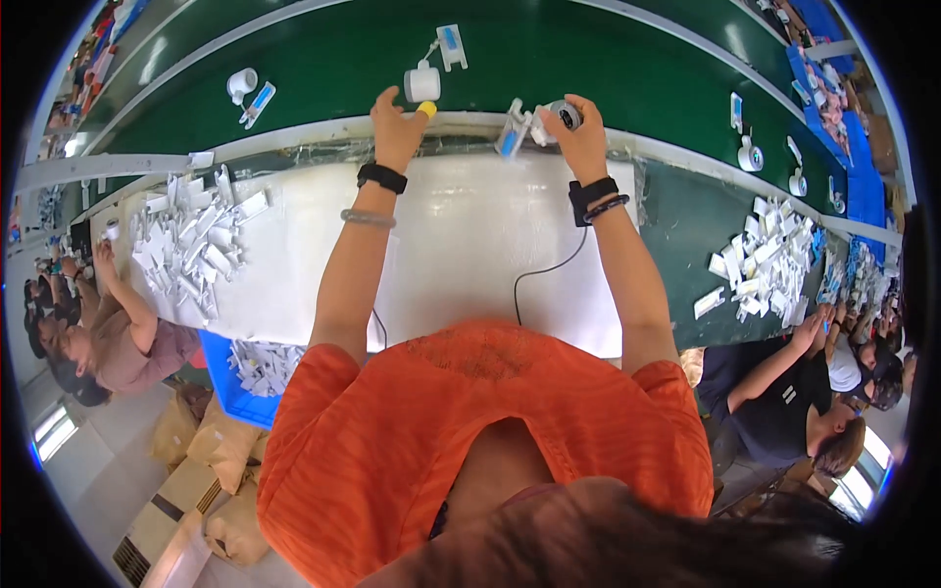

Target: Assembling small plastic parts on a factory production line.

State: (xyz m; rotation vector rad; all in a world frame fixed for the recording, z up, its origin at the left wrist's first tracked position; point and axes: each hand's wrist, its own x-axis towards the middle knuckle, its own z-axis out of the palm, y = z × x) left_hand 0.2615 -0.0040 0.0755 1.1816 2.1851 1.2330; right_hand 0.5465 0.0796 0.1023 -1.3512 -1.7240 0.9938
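White round part (422,84) sits just past left hand (397,125) grip, fingers loose, touching it; right hand (580,137) clenched round grey disc (564,115), well apart.

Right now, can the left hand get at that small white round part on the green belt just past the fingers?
Probably yes. The left hand is stretched over the table edge, its fingertips beside the white round part on the green belt, with nothing between them. The right hand is off to the side holding a small round piece.
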